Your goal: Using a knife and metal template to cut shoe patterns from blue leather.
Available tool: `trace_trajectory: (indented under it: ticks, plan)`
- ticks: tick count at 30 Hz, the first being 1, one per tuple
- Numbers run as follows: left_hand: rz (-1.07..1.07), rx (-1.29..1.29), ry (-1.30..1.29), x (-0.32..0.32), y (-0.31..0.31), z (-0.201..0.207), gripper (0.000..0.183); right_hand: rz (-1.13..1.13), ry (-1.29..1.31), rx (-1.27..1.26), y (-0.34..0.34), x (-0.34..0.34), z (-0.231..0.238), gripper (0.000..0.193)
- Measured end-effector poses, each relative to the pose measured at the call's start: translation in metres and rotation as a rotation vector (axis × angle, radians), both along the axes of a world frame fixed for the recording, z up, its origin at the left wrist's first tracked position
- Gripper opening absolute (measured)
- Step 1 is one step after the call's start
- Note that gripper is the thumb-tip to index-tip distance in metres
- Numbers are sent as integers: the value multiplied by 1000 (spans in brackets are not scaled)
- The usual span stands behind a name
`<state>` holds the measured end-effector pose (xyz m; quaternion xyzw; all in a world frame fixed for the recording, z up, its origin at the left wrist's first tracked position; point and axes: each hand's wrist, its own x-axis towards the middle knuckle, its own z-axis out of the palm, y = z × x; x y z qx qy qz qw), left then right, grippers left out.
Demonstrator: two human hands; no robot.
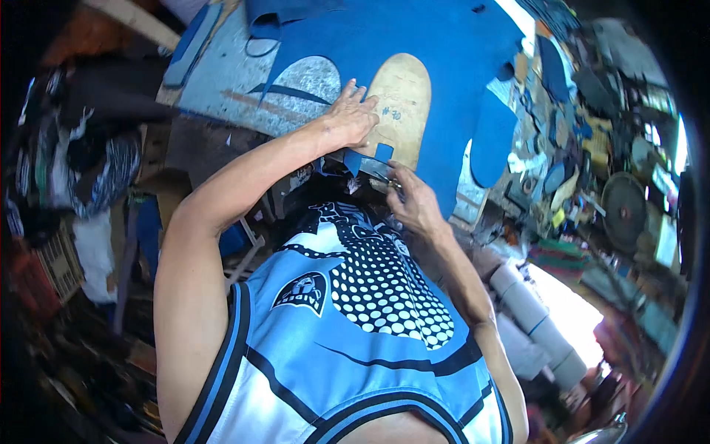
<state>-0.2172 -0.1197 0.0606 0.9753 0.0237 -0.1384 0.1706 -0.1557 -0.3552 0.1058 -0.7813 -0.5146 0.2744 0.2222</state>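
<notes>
A tan sole-shaped template [403, 100] lies on a large blue sheet [473, 59], its rounded end pointing away from me. My left hand [350, 118] rests along the template's left edge, fingers stretched out and nothing gripped. Close to my body, my right hand [416, 196] is closed around a knife; its flat metal blade [376, 168] lies at the near end of the template. The handle is mostly hidden in my fingers. A small blue flap [384, 152] sits beside the blade. Left of the template, a rounded gap in the sheet bares the grey tabletop [310, 70].
A blue sole-shaped piece [494, 140] lies right of the sheet, near a heap of scraps [562, 133]. Farther right stands a round dark disc [623, 206]. A white roll [538, 325] leans at lower right. A plastic crate [55, 270] is at far left.
</notes>
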Motion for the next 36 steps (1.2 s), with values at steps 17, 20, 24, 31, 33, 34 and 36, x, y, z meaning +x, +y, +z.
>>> trace_trajectory:
  ticks: [17,20,24,31,33,34,36]
  plan:
    - [79,122,-401,6,-26,-12,54,-1152,1258,582,-21,-103,-4,38]
    - [192,185,-324,14,-44,-3,60,-1125,1141,449,-28,-80,0,39]
    - [340,310,-157,15,-70,5,78,-1098,991,531,-19,5,17,43]
    - [638,222,-34,25,-116,-2,45,1,38,89,85,120,20,28]
    - [732,199,-22,28,-126,0,42,432,-72,109,123,134,9,24]
    - [755,197,0,27,-126,6,41,494,-43,110,142,136,2,24]
    - [820,192,43,29,-132,8,40,891,-90,133,172,135,-8,21]
